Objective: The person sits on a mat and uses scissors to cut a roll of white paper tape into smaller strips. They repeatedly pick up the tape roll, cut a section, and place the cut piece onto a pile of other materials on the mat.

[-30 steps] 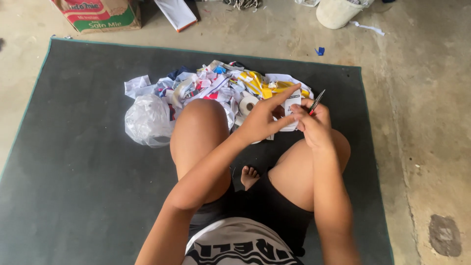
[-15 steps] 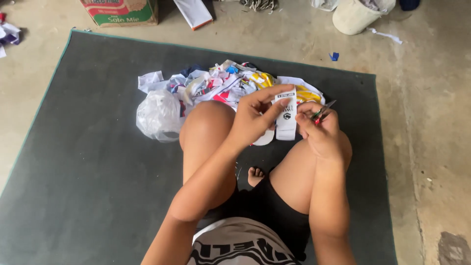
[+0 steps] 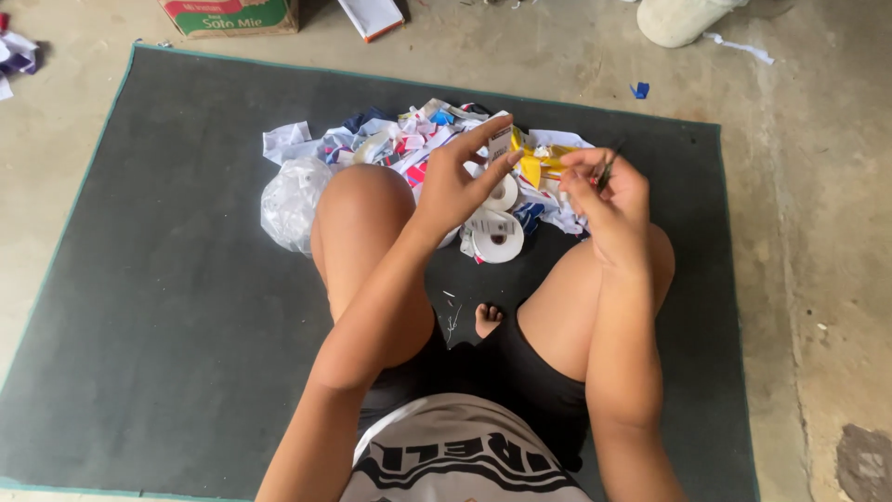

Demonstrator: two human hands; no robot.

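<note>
I sit cross-legged on a dark grey mat [image 3: 167,279] with a pile of torn paper and wrapper scraps [image 3: 409,144] in front of my knees. My left hand [image 3: 460,186] reaches over the pile with long fingers extended and pinches a small white printed paper piece [image 3: 502,141] at its fingertips. My right hand [image 3: 609,200] is close to the right of it, above my right knee, curled around a thin dark tool [image 3: 609,167] that may be scissors. A yellow wrapper [image 3: 539,165] lies between the two hands. White round paper pieces [image 3: 497,240] lie under my left hand.
A crumpled clear plastic bag [image 3: 288,200] lies left of my left knee. A cardboard box [image 3: 232,14] and a flat white packet [image 3: 372,14] sit beyond the mat on the concrete floor. A white sack-like object [image 3: 683,19] and a blue scrap [image 3: 639,90] lie at the top right.
The long white strip my left hand held half a second ago is gone from it; only a small white piece shows at its fingertips. Both hands stay close together over the pile.
</note>
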